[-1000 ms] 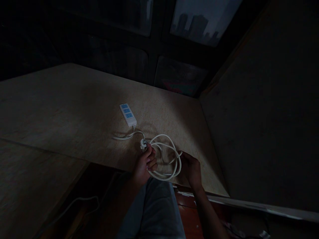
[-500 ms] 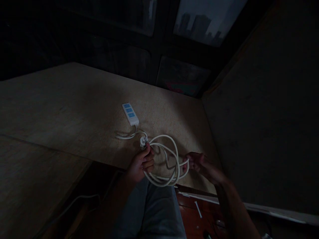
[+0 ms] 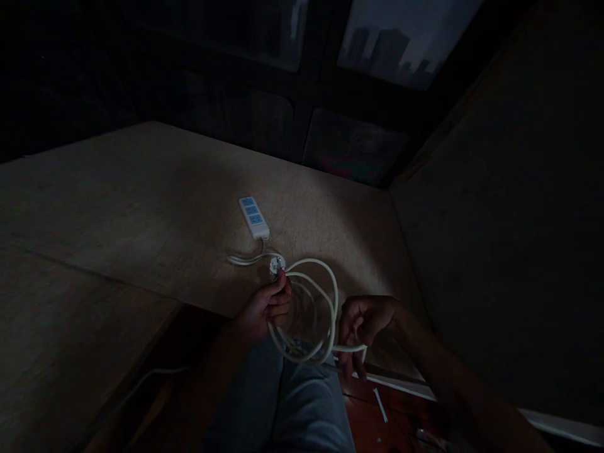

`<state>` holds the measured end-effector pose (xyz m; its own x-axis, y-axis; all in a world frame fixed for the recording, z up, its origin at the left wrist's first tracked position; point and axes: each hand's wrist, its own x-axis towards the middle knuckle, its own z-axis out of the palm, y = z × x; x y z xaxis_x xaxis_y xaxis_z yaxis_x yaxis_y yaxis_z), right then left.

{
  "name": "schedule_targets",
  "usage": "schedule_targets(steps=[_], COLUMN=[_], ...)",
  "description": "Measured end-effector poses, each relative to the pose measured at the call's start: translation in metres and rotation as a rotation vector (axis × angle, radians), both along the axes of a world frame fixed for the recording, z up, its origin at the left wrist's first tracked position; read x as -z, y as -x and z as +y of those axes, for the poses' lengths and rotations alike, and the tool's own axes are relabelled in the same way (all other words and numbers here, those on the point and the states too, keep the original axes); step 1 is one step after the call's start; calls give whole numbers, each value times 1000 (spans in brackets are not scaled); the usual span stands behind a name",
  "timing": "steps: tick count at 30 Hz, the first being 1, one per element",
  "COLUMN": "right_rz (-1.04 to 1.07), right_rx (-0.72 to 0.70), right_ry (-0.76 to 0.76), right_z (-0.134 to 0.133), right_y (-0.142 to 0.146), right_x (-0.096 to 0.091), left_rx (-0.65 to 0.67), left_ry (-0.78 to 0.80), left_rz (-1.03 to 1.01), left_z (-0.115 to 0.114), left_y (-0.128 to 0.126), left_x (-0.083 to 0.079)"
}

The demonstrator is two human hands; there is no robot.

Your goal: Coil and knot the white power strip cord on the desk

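A white power strip (image 3: 253, 218) with blue sockets lies on the pale tabletop (image 3: 141, 207). Its white cord (image 3: 325, 296) runs toward me and forms several loops at the table's near edge. My left hand (image 3: 267, 308) is closed on the loops just below the white plug (image 3: 277, 266), which sticks up above my fingers. My right hand (image 3: 365, 324) is to the right, its fingers curled round a strand of the cord at the bottom of the loops. The loops hang between both hands, partly over my lap.
The room is dim. A dark wall panel (image 3: 509, 239) rises to the right of the table. Dark windows (image 3: 406, 38) stand behind it. Another pale cable (image 3: 141, 384) lies on the floor at lower left. Reddish floor (image 3: 377, 421) shows beside my grey-trousered legs (image 3: 292, 409).
My right hand has swung from the right side of the loops down and inward, carrying a strand under the coil. The left hand kept its hold near the plug.
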<state>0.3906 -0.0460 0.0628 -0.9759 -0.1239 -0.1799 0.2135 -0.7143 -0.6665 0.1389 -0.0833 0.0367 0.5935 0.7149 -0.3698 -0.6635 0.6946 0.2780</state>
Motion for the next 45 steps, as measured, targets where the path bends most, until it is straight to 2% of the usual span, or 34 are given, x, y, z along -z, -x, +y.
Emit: schedule_targets(steps=[3,10,14,17,23,28,33,35,39,45], right_rz=[38,-27,130,264,459,398,425,388,167,28], right_rx=[135,508,784,925,1045,1245,1237,1280,1430,1489], right_ry=[29,25,48,58,91,163,215,214,233,275], right_z=[-12,-34,-44,-48,-51,-52,-54,-55,-55,-59], right_y=[-4,-15,-10,0,21,29,30,30,31,29], right_x=[10,32,37,35,31,31,37,37,33,24], left_rx=[-13,-28,-34,-11,38,24,10,4,2,16], left_ry=[28,23,3,-3,11,47,75,61,60,57], left_rz=[-16,-182,-225,-223,-214,-167,-167,-192,-195,-156], left_z=[2,3,1,-2,-8,-10,-9,-9,-8,-8], left_y=[2,7,7,2,-8,-11,-11,-11,-10,-10], left_x=[3,12,11,11,14,12,10,9,6,0])
